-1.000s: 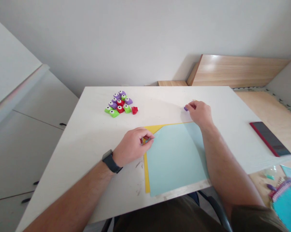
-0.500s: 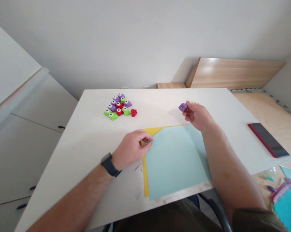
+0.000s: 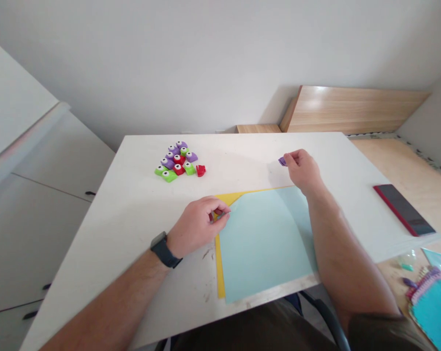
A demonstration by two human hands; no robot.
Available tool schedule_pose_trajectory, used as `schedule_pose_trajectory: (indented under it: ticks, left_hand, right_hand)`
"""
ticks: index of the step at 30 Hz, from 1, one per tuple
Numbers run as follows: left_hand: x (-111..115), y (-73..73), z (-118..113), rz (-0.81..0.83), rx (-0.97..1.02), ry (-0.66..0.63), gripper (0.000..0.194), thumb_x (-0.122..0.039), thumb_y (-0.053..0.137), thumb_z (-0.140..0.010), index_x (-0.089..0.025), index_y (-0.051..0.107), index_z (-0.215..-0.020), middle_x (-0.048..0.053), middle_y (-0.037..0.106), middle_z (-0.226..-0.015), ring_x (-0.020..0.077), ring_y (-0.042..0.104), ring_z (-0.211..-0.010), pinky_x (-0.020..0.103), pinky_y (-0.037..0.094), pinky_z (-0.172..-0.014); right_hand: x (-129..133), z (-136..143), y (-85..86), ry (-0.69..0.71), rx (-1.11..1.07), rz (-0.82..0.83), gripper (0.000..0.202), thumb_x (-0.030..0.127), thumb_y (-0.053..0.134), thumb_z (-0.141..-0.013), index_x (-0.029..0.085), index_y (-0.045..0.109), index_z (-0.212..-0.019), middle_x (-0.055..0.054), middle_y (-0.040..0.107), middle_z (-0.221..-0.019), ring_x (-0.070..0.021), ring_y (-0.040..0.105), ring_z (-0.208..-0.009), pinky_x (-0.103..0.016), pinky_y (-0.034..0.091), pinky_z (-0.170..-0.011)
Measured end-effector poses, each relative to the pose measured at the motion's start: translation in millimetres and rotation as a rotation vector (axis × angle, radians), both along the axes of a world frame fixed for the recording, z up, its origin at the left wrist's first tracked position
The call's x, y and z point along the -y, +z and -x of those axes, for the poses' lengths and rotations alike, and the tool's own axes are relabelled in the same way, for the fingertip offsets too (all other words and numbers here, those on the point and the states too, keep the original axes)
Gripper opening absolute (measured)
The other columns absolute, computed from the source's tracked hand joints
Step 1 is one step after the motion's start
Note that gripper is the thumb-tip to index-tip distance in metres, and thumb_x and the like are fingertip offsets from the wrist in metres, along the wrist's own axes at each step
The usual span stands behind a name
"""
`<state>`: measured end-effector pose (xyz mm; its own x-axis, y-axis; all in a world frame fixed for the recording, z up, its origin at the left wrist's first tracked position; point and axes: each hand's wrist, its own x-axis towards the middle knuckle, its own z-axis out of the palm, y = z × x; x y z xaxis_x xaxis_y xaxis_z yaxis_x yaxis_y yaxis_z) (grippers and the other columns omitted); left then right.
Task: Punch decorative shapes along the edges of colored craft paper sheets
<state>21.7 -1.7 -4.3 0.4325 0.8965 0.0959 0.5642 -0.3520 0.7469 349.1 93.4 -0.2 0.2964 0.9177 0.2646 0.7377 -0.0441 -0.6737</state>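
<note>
My right hand (image 3: 303, 169) pinches a purple craft punch (image 3: 282, 161) above the back right of the table; most of the punch is hidden behind my fingers. Closed at the fingertips, my left hand (image 3: 202, 222) grips the upper left corner of a light blue sheet of paper (image 3: 268, 243). That corner is lifted a little. Beneath the blue sheet lies yellow paper (image 3: 220, 268), showing along the left and top edges. At the back left, several craft punches (image 3: 178, 158) in purple, green and red stand in a cluster, with a red punch (image 3: 200, 170) at its right end.
The white table (image 3: 132, 204) reaches back to the wall. A dark phone-like slab with a red edge (image 3: 403, 208) lies at the table's right. Beyond are a wooden headboard (image 3: 359, 109) and a turquoise notebook-like item (image 3: 434, 307) low on the right.
My right hand has turned over and moved slightly right, so the purple punch's round face no longer shows. My left hand stays at the paper corner.
</note>
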Motion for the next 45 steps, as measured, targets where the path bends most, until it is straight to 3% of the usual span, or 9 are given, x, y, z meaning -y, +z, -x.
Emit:
schedule_pose_trajectory:
  ticks: [6,12,16,20,22,26,34,45]
  left_hand:
    - [-1,0.0,0,0.004,-0.001,-0.005,0.012,-0.026,0.063,-0.090,-0.021,0.073,-0.091,0.003,0.072,-0.091,0.0136,0.061,-0.071,0.027,0.048,-0.066]
    - [0,-0.8,1,0.001,0.005,-0.003,0.011,-0.027,0.063,-0.089,-0.021,0.073,-0.091,0.003,0.072,-0.091,0.0132,0.060,-0.069,0.027,0.048,-0.063]
    - [0,-0.4,1,-0.012,0.008,-0.002,0.011,-0.026,0.064,-0.089,-0.021,0.073,-0.090,0.003,0.073,-0.090,0.0137,0.061,-0.070,0.027,0.049,-0.065]
    - [0,-0.1,1,-0.002,0.004,-0.004,0.012,-0.026,0.063,-0.090,-0.021,0.073,-0.091,0.003,0.072,-0.091,0.0139,0.061,-0.071,0.027,0.048,-0.065]
    - [0,-0.6,1,-0.001,0.001,-0.005,0.011,-0.026,0.063,-0.090,-0.021,0.073,-0.091,0.003,0.072,-0.091,0.0140,0.061,-0.072,0.027,0.048,-0.066]
    - [-1,-2.2,1,-0.007,0.003,-0.010,0.011,-0.026,0.063,-0.090,-0.021,0.073,-0.091,0.003,0.072,-0.091,0.0140,0.061,-0.073,0.027,0.048,-0.066]
    - [0,-2.3,1,-0.008,0.004,-0.008,0.011,-0.026,0.064,-0.090,-0.021,0.073,-0.091,0.003,0.072,-0.091,0.0142,0.062,-0.072,0.027,0.049,-0.066]
    - [-1,-2.2,1,-0.001,0.001,-0.009,0.011,-0.027,0.064,-0.090,-0.022,0.073,-0.092,0.002,0.072,-0.092,0.0139,0.062,-0.074,0.028,0.048,-0.068]
  right_hand:
    - [2,-6,-3.9,0.105,0.043,0.110,0.027,0.043,0.043,-0.101,0.021,0.055,-0.112,-0.008,0.074,-0.094,-0.0202,0.067,-0.080,-0.032,0.048,-0.072]
    - [9,-5,7.7,0.358,0.483,0.258,0.020,0.023,0.051,-0.089,0.020,0.069,-0.095,-0.012,0.073,-0.102,-0.0259,0.064,-0.096,-0.035,0.046,-0.085]
    - [12,1,12.4,0.307,0.515,0.317,0.033,0.020,0.047,-0.089,0.023,0.075,-0.107,-0.008,0.078,-0.100,-0.0245,0.068,-0.090,-0.034,0.047,-0.081]
    - [13,2,10.9,0.369,0.530,0.324,0.045,0.018,0.045,-0.090,0.027,0.075,-0.122,-0.005,0.079,-0.113,-0.0242,0.071,-0.101,-0.034,0.048,-0.093]
    - [12,-1,9.2,0.391,0.547,0.344,0.044,0.019,0.045,-0.090,0.026,0.077,-0.120,-0.005,0.078,-0.117,-0.0251,0.071,-0.105,-0.035,0.048,-0.096]
    - [8,-7,7.4,0.306,0.577,0.345,0.039,0.020,0.048,-0.089,0.025,0.080,-0.111,-0.006,0.079,-0.114,-0.0274,0.071,-0.105,-0.038,0.048,-0.097]
    - [7,-11,6.7,0.260,0.557,0.307,0.039,0.019,0.052,-0.087,0.026,0.079,-0.113,-0.007,0.079,-0.111,-0.0272,0.071,-0.100,-0.040,0.050,-0.095]
    - [3,-14,2.4,0.287,0.581,0.352,0.033,0.025,0.055,-0.087,0.027,0.080,-0.110,-0.005,0.079,-0.096,-0.0244,0.070,-0.088,-0.036,0.049,-0.086]
